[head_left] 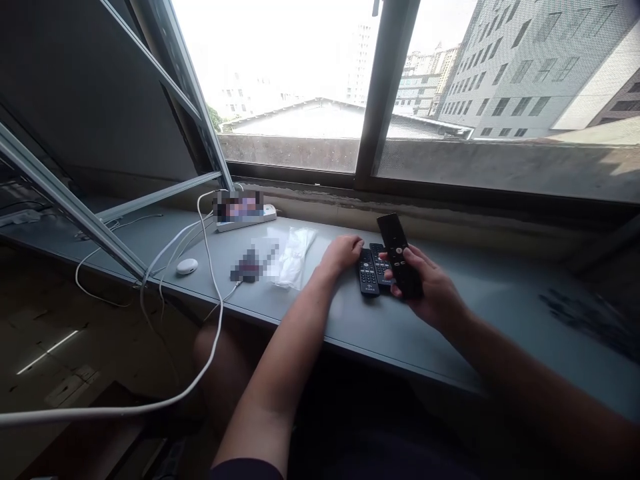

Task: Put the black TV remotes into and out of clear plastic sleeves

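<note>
Right hand (434, 285) closed on black remote (393, 232), second remote (377, 256) part-hidden behind; left hand (343, 253) curled, any hold unclear

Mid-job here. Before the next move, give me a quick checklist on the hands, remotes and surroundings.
1. Held remote secure in the right hand: ok, fingers wrap it, thumb on its button side.
2. Left hand clear of the remotes: cannot tell; it sits close by the nearest one, contact unclear.
3. Left desk remote face up: ok, buttons show.
4. Right desk remote in full view: not ok, partly covered by the right hand and held remote.
5. Plastic bag clear of the remotes: ok, off to their left.
6. White cable clear of both hands: ok, further left.
</note>
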{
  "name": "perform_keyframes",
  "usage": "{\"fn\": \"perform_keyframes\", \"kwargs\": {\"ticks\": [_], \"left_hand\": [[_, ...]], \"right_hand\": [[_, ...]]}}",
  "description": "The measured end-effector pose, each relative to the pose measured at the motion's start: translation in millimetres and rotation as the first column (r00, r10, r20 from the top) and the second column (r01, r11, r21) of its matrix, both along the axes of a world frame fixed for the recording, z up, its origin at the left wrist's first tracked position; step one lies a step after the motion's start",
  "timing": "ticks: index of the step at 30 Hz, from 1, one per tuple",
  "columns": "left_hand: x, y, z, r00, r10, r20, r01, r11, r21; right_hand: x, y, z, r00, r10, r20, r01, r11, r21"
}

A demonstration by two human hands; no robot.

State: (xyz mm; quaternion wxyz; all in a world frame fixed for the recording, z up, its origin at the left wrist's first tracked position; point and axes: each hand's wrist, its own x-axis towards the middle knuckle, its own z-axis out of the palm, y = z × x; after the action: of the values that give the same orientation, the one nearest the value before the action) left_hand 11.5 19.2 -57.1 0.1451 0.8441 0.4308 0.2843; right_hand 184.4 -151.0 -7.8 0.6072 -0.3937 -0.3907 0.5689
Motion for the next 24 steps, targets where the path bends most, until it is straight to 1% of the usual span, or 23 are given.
{"fn": "perform_keyframes", "kwargs": {"ticks": [3,7,12,16,20,22,24], "left_hand": [[-0.8,-0.2,0.5,1.000,-0.006,0.006,0.006,1.000,-0.001],[-1.3,0.8,-0.6,1.000,-0.015,0.018,0.015,1.000,0.005],[-1.1,2.3,-3.0,1.000,-0.020,0.023,0.020,1.000,-0.003],[-1.2,1.3,-1.2,1.000,-0.024,0.016,0.023,1.000,0.002],[-1.2,-0.6,1.4,1.000,-0.022,0.015,0.022,1.000,-0.005],[-1.0,-0.7,1.4,1.000,-0.025,0.014,0.025,1.000,0.001],[-0.5,0.4,0.4,0.999,-0.030,0.011,0.030,1.000,0.007]], "right_hand": [[1.8,1.8,2.0,0.996,0.047,-0.077,-0.050,0.998,-0.047],[-0.7,2.4,3.7,0.977,0.098,-0.191,-0.126,0.982,-0.140],[-0.1,4.5,-0.1,0.945,0.172,-0.279,-0.229,0.956,-0.185],[9.8,11.4,-10.8,0.946,0.184,-0.267,-0.247,0.942,-0.227],[14.9,15.8,-17.5,0.946,0.145,-0.289,-0.232,0.927,-0.296],[13.7,15.5,-17.1,0.935,0.151,-0.322,-0.248,0.925,-0.288],[11.5,13.8,-14.7,0.922,0.187,-0.339,-0.280,0.927,-0.249]]}}
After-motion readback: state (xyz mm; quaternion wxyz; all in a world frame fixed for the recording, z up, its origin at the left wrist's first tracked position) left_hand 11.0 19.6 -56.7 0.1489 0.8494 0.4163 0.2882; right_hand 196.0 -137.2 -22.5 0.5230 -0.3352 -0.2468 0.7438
